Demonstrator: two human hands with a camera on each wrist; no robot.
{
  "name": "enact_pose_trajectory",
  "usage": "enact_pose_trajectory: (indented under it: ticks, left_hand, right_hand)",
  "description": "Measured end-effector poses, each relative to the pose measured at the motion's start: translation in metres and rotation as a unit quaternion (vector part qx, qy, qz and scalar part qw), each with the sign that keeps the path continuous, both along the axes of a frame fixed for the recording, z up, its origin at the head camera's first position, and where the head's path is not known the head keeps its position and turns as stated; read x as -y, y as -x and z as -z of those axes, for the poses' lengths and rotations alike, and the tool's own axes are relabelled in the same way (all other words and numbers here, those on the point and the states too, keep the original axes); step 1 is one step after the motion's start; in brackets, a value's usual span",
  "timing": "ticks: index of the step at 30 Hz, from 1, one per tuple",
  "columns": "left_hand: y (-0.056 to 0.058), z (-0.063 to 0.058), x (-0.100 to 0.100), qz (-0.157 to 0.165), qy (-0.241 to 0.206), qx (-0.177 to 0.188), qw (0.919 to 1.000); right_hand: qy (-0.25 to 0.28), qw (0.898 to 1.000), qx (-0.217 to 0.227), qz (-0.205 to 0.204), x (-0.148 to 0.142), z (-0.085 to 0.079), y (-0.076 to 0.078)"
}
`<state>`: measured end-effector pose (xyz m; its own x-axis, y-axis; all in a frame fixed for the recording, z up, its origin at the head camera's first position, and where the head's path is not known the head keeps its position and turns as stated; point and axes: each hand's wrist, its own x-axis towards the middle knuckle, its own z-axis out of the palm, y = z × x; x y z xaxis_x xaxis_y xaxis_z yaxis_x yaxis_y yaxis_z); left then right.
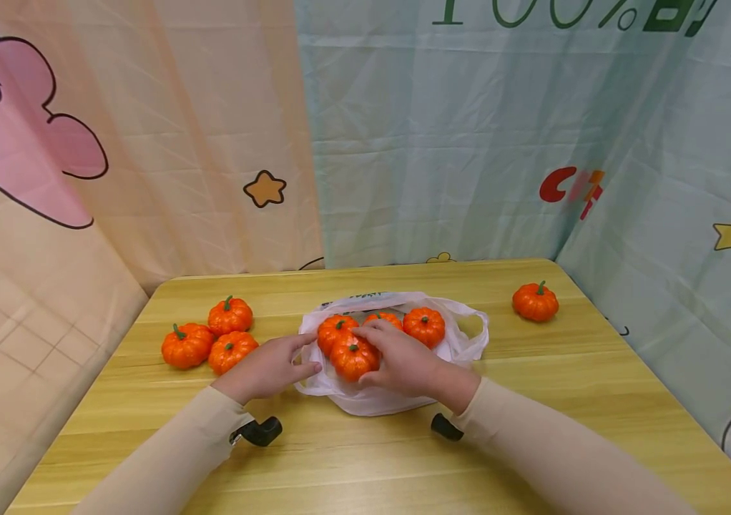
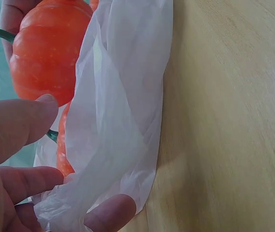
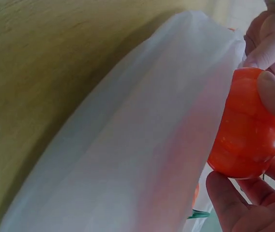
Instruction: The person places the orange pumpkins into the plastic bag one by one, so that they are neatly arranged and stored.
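Observation:
A white plastic bag (image 1: pixel 372 404) lies at the middle of the table with its mouth open, and several small orange pumpkins (image 1: pixel 425 327) are in it. My right hand (image 1: pixel 400 361) grips one pumpkin (image 3: pixel 246 128) at the bag's mouth, thumb on one side and fingers on the other. At the bag's left edge is my left hand (image 1: pixel 275 368). In the left wrist view, its fingers hold a fold of the bag's thin plastic (image 2: pixel 69 205), while the thumb lies close to the gripped pumpkin. Another pumpkin (image 2: pixel 64 150) is partly hidden behind the plastic.
Three pumpkins (image 1: pixel 187 346) stand together on the wooden table (image 1: pixel 365 465), left of the bag. A single pumpkin (image 1: pixel 536 301) sits near the back right corner. Printed curtains (image 1: pixel 436 143) hang behind and beside the table.

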<state>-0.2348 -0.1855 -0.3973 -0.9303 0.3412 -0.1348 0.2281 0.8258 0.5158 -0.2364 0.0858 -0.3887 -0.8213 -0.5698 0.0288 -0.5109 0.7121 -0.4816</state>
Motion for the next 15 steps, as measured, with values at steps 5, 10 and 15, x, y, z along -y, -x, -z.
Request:
enact_pose_trajectory:
  ticks: [5, 10, 15]
  left_hand:
    - [0.0, 0.0, 0.0, -0.006, -0.008, 0.013, 0.9999]
    - [0.0, 0.0, -0.001, -0.008, -0.014, 0.02, 0.9997]
    - [0.0, 0.001, -0.001, -0.006, -0.018, 0.024, 0.9995]
  right_hand:
    - [-0.008, 1.0, 0.011, -0.01, 0.002, 0.004, -0.001]
    - [-0.011, 1.0, 0.016, -0.022, 0.004, 0.009, 0.0]
    - [-0.025, 0.999, 0.02, -0.026, 0.005, 0.011, -0.001]
